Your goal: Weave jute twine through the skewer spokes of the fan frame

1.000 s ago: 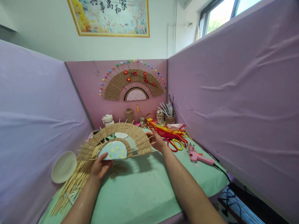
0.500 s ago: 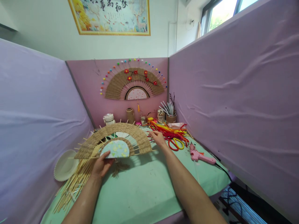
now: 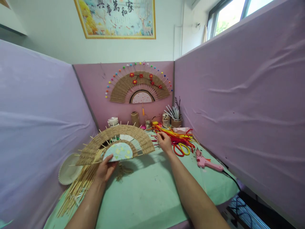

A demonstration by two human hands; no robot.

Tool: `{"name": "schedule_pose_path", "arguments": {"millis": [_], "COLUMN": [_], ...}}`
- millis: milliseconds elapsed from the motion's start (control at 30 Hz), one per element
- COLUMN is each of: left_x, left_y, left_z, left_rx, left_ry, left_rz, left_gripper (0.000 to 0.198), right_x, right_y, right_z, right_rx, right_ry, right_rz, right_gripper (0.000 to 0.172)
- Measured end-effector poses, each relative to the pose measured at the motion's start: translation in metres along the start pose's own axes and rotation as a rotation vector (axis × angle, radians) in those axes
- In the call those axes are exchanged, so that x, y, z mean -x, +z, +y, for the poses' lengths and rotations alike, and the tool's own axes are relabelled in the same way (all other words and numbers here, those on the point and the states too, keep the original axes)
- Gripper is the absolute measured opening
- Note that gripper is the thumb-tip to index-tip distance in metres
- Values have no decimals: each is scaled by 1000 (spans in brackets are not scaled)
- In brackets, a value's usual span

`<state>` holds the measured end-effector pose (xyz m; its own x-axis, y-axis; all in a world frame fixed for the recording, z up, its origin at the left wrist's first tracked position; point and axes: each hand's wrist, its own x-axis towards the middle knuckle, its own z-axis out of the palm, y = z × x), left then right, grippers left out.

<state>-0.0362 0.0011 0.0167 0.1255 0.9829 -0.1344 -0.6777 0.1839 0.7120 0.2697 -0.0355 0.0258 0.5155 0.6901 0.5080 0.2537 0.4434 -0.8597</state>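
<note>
I've got the woven fan (image 3: 124,129) up above the tabletop's (image 3: 143,190) left half, toward the back edge. My left hand (image 3: 106,168) is pinching its patterned panel (image 3: 120,151); step looks like steadying it while the right hand (image 3: 164,141) works beside its right end. Next move needs that grip kept firm. Right fingers are curled, but tbh can't tell how tightly or around what. Fan blocks the back-left corner.
</note>
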Motion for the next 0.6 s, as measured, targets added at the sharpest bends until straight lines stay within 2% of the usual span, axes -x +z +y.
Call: {"name": "schedule_pose_path", "arguments": {"millis": [200,333,467,600], "left_x": [5,7,8,8], "left_y": [12,30,43,40], "left_z": [6,8,-1,-14], "left_rx": [23,40,72,102], "left_ry": [-15,-30,-17,-30], "left_rz": [-27,-79,-135,-107], "left_gripper": [45,47,51,53], "right_x": [1,1,3,6], "right_y": [-7,-17,-24,-22], "right_z": [-6,-13,-16,-14], "right_rx": [-127,-362,-596,-675], "right_ry": [76,192,283,314], "right_rz": [-10,10,0,3], "right_gripper": [42,42,40,40]}}
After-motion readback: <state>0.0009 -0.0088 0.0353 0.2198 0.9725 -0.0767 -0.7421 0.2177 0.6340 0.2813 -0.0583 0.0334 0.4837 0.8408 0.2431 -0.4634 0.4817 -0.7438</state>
